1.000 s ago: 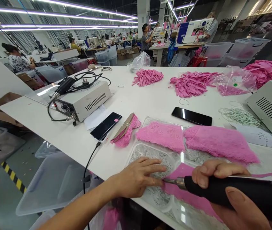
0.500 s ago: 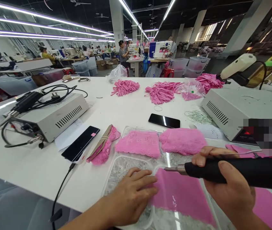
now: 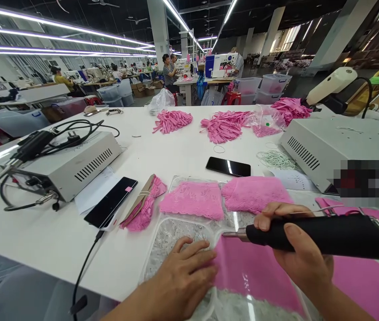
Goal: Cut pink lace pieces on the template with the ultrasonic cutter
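Observation:
My right hand (image 3: 304, 256) is wrapped around a black handheld tool (image 3: 323, 236) with a narrow metal tip (image 3: 234, 235). The tip points left, at the upper left corner of a pink fabric piece (image 3: 252, 272), which lies flat over a clear plastic tray (image 3: 152, 249). My left hand (image 3: 189, 276) rests palm down, fingers stretched, its fingertips at the fabric's left edge. Behind it, two stacks of pink lace fabric, the left lace stack (image 3: 192, 200) and the right lace stack (image 3: 256, 194), lie on the tray. More pink fabric (image 3: 366, 281) is at the right.
Grey vented boxes stand at the left (image 3: 72, 165) and right (image 3: 339, 138). A phone (image 3: 228, 166), a larger dark phone (image 3: 111, 201) with a cable, and a banded pink bundle (image 3: 144, 205) lie nearby. Pink strip bundles (image 3: 172, 121) and green elastic bands (image 3: 278, 160) are farther back.
My right hand and the black tool have moved left, the tip now at the fabric's corner. My left hand stays at the fabric's left edge. The view has shifted slightly.

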`<state>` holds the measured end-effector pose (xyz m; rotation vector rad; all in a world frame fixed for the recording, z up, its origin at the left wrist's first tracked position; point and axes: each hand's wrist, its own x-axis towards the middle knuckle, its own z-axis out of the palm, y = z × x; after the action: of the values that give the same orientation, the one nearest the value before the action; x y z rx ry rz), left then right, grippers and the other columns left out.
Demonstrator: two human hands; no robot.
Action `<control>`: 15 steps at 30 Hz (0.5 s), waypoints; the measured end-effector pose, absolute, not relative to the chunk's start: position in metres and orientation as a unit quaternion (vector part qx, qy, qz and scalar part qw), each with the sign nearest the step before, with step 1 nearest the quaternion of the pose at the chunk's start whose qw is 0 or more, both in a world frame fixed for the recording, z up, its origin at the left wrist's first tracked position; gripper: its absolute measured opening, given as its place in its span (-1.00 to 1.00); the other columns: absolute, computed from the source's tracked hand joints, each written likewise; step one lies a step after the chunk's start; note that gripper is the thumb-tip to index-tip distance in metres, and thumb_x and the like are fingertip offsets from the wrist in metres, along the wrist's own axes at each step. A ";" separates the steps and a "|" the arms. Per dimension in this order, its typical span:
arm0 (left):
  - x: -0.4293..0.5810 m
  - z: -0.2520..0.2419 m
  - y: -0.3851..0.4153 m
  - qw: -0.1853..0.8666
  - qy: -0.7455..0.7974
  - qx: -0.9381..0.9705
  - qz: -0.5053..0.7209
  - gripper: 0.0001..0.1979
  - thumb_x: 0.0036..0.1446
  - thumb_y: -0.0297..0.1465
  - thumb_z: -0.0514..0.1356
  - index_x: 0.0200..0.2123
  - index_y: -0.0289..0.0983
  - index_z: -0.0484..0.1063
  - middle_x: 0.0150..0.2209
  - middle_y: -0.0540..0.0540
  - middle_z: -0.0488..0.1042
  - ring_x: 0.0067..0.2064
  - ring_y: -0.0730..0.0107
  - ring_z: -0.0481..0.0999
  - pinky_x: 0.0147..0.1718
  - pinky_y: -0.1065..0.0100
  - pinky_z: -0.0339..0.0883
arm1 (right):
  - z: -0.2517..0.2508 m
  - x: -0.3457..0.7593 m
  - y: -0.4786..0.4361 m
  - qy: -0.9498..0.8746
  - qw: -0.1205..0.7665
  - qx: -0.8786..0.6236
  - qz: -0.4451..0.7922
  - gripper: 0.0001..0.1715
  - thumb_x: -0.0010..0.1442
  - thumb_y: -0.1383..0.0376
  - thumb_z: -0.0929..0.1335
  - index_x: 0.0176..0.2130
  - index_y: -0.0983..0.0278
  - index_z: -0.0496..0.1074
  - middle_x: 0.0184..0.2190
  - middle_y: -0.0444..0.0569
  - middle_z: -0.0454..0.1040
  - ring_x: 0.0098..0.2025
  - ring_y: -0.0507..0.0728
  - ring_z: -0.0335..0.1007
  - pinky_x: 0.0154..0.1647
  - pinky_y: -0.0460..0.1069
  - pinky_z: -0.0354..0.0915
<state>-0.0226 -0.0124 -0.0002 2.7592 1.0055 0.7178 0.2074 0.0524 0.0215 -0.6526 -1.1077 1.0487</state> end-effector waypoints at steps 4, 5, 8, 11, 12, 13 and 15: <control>-0.027 0.000 -0.017 0.067 0.345 0.905 0.239 -0.81 0.29 -0.49 0.06 -0.10 -0.28 0.44 -0.05 -0.14 0.55 0.08 0.23 0.44 0.10 0.19 0.16 | 0.020 0.209 0.052 -0.491 0.671 -0.302 0.466 -0.97 0.10 0.29 0.41 -0.35 0.16 0.47 -0.41 -0.10 0.40 -0.47 0.07 0.37 -0.40 0.05 0.43; -0.028 0.000 -0.018 0.069 0.347 0.904 0.241 -0.81 0.29 -0.48 0.06 -0.10 -0.28 0.44 -0.07 -0.14 0.55 0.08 0.23 0.44 0.10 0.19 0.17 | 0.021 0.210 0.053 -0.489 0.671 -0.306 0.467 -0.97 0.09 0.29 0.42 -0.36 0.16 0.47 -0.42 -0.10 0.39 -0.47 0.07 0.36 -0.40 0.06 0.44; -0.029 -0.001 -0.020 0.068 0.345 0.903 0.246 -0.81 0.30 -0.47 0.05 -0.11 -0.29 0.44 -0.07 -0.15 0.55 0.08 0.23 0.44 0.09 0.21 0.18 | 0.022 0.211 0.053 -0.472 0.674 -0.314 0.474 -0.94 0.05 0.29 0.44 -0.37 0.16 0.48 -0.42 -0.10 0.39 -0.48 0.07 0.36 -0.42 0.06 0.44; -0.030 -0.003 -0.021 0.064 0.334 0.905 0.256 -0.82 0.28 -0.46 0.07 -0.12 -0.29 0.44 -0.03 -0.14 0.54 0.10 0.23 0.42 0.10 0.22 0.17 | 0.024 0.210 0.050 -0.456 0.675 -0.310 0.489 -0.93 0.02 0.28 0.45 -0.39 0.17 0.49 -0.42 -0.10 0.38 -0.52 0.05 0.35 -0.46 0.05 0.43; -0.030 -0.003 -0.022 0.065 0.331 0.906 0.256 -0.82 0.28 -0.46 0.08 -0.12 -0.29 0.44 -0.02 -0.13 0.54 0.11 0.22 0.42 0.10 0.22 0.17 | 0.025 0.210 0.048 -0.455 0.673 -0.308 0.495 -0.93 0.03 0.27 0.45 -0.39 0.18 0.49 -0.42 -0.10 0.37 -0.53 0.05 0.34 -0.46 0.04 0.42; -0.031 -0.003 -0.022 0.068 0.330 0.907 0.253 -0.82 0.27 -0.46 0.08 -0.11 -0.29 0.44 -0.01 -0.13 0.54 0.12 0.22 0.41 0.10 0.22 0.16 | 0.025 0.209 0.047 -0.455 0.670 -0.306 0.501 -0.93 0.03 0.27 0.45 -0.38 0.18 0.49 -0.42 -0.10 0.37 -0.52 0.04 0.34 -0.46 0.04 0.43; -0.033 -0.003 -0.023 0.077 0.331 0.910 0.239 -0.80 0.27 -0.46 0.08 -0.08 -0.28 0.44 -0.01 -0.13 0.54 0.12 0.21 0.41 0.11 0.21 0.17 | 0.025 0.208 0.044 -0.462 0.664 -0.303 0.505 -0.92 0.05 0.25 0.45 -0.37 0.18 0.49 -0.42 -0.09 0.37 -0.51 0.05 0.35 -0.45 0.04 0.43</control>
<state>-0.0331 -0.0234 -0.0031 2.7256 0.9911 0.7156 0.2081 0.0439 0.0255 -0.6842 -1.0429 1.1411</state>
